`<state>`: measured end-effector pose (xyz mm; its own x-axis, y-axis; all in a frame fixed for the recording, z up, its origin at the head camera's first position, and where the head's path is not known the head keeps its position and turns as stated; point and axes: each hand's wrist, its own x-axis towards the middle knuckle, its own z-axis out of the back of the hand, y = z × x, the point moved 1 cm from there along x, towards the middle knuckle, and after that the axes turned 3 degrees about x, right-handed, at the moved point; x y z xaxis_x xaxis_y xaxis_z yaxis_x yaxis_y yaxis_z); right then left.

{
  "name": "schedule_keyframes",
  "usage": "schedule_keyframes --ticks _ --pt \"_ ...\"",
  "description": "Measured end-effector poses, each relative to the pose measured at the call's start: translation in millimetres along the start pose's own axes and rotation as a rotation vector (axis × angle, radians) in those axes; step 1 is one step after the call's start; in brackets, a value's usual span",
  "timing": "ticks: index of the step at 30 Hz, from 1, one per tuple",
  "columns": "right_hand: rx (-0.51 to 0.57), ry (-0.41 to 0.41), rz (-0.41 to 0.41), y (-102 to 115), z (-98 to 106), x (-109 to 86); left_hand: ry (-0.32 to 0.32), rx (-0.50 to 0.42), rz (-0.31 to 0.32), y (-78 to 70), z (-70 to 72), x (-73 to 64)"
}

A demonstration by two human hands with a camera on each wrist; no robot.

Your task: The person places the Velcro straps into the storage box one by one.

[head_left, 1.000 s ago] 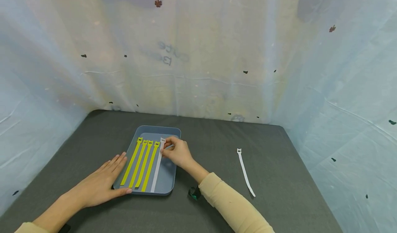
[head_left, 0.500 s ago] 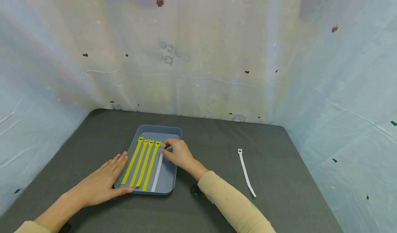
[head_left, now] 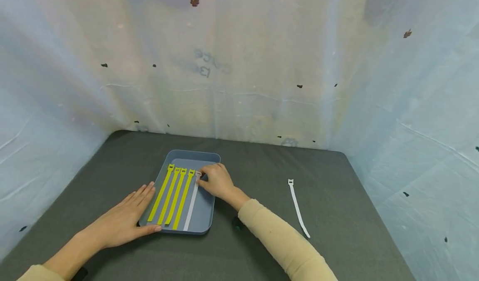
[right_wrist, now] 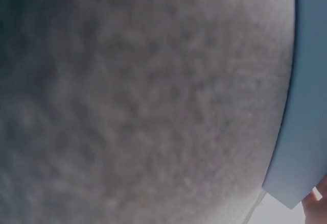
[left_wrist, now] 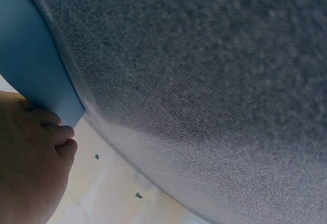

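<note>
A blue-grey tray (head_left: 203, 216) stands on the dark table, left of centre in the head view. Several yellow cable ties (head_left: 181, 200) lie side by side in it, heads towards the far end. To their right is a white cable tie (head_left: 192, 206), whose head my right hand (head_left: 218, 182) pinches between thumb and fingers over the tray. My left hand (head_left: 125, 220) rests at the tray's left side with straight fingers, its thumb along the near rim. In the left wrist view the left hand (left_wrist: 30, 157) lies against the tray wall (left_wrist: 38, 60); the right wrist view mostly shows tablecloth.
Another white cable tie (head_left: 297, 208) lies slightly curved on the dark cloth (head_left: 258, 164), right of the tray. Pale plastic sheeting (head_left: 247, 65) hangs behind the table and at both sides.
The right hand stays at the white cable tie's head, which has tipped and shifted slightly within its fingers. The left hand keeps its place on the tray. The head view has drifted slightly.
</note>
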<state>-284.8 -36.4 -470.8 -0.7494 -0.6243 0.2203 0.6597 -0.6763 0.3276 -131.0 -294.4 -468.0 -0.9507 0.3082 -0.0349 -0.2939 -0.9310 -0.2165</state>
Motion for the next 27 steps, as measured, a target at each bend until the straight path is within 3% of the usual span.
schedule_keyframes --ticks 10,18,27 --pt "-0.1 0.102 -0.055 -2.1 -3.7 8.2 -0.006 0.0 -0.014 -2.0 1.0 -2.1" --pt "-0.051 0.093 -0.075 -1.6 -3.4 8.3 -0.008 0.002 -0.021 -2.6 -0.4 -2.9" --pt "-0.078 0.099 -0.077 -4.2 -4.4 6.1 -0.009 0.0 -0.023 -2.7 -0.4 -1.5"
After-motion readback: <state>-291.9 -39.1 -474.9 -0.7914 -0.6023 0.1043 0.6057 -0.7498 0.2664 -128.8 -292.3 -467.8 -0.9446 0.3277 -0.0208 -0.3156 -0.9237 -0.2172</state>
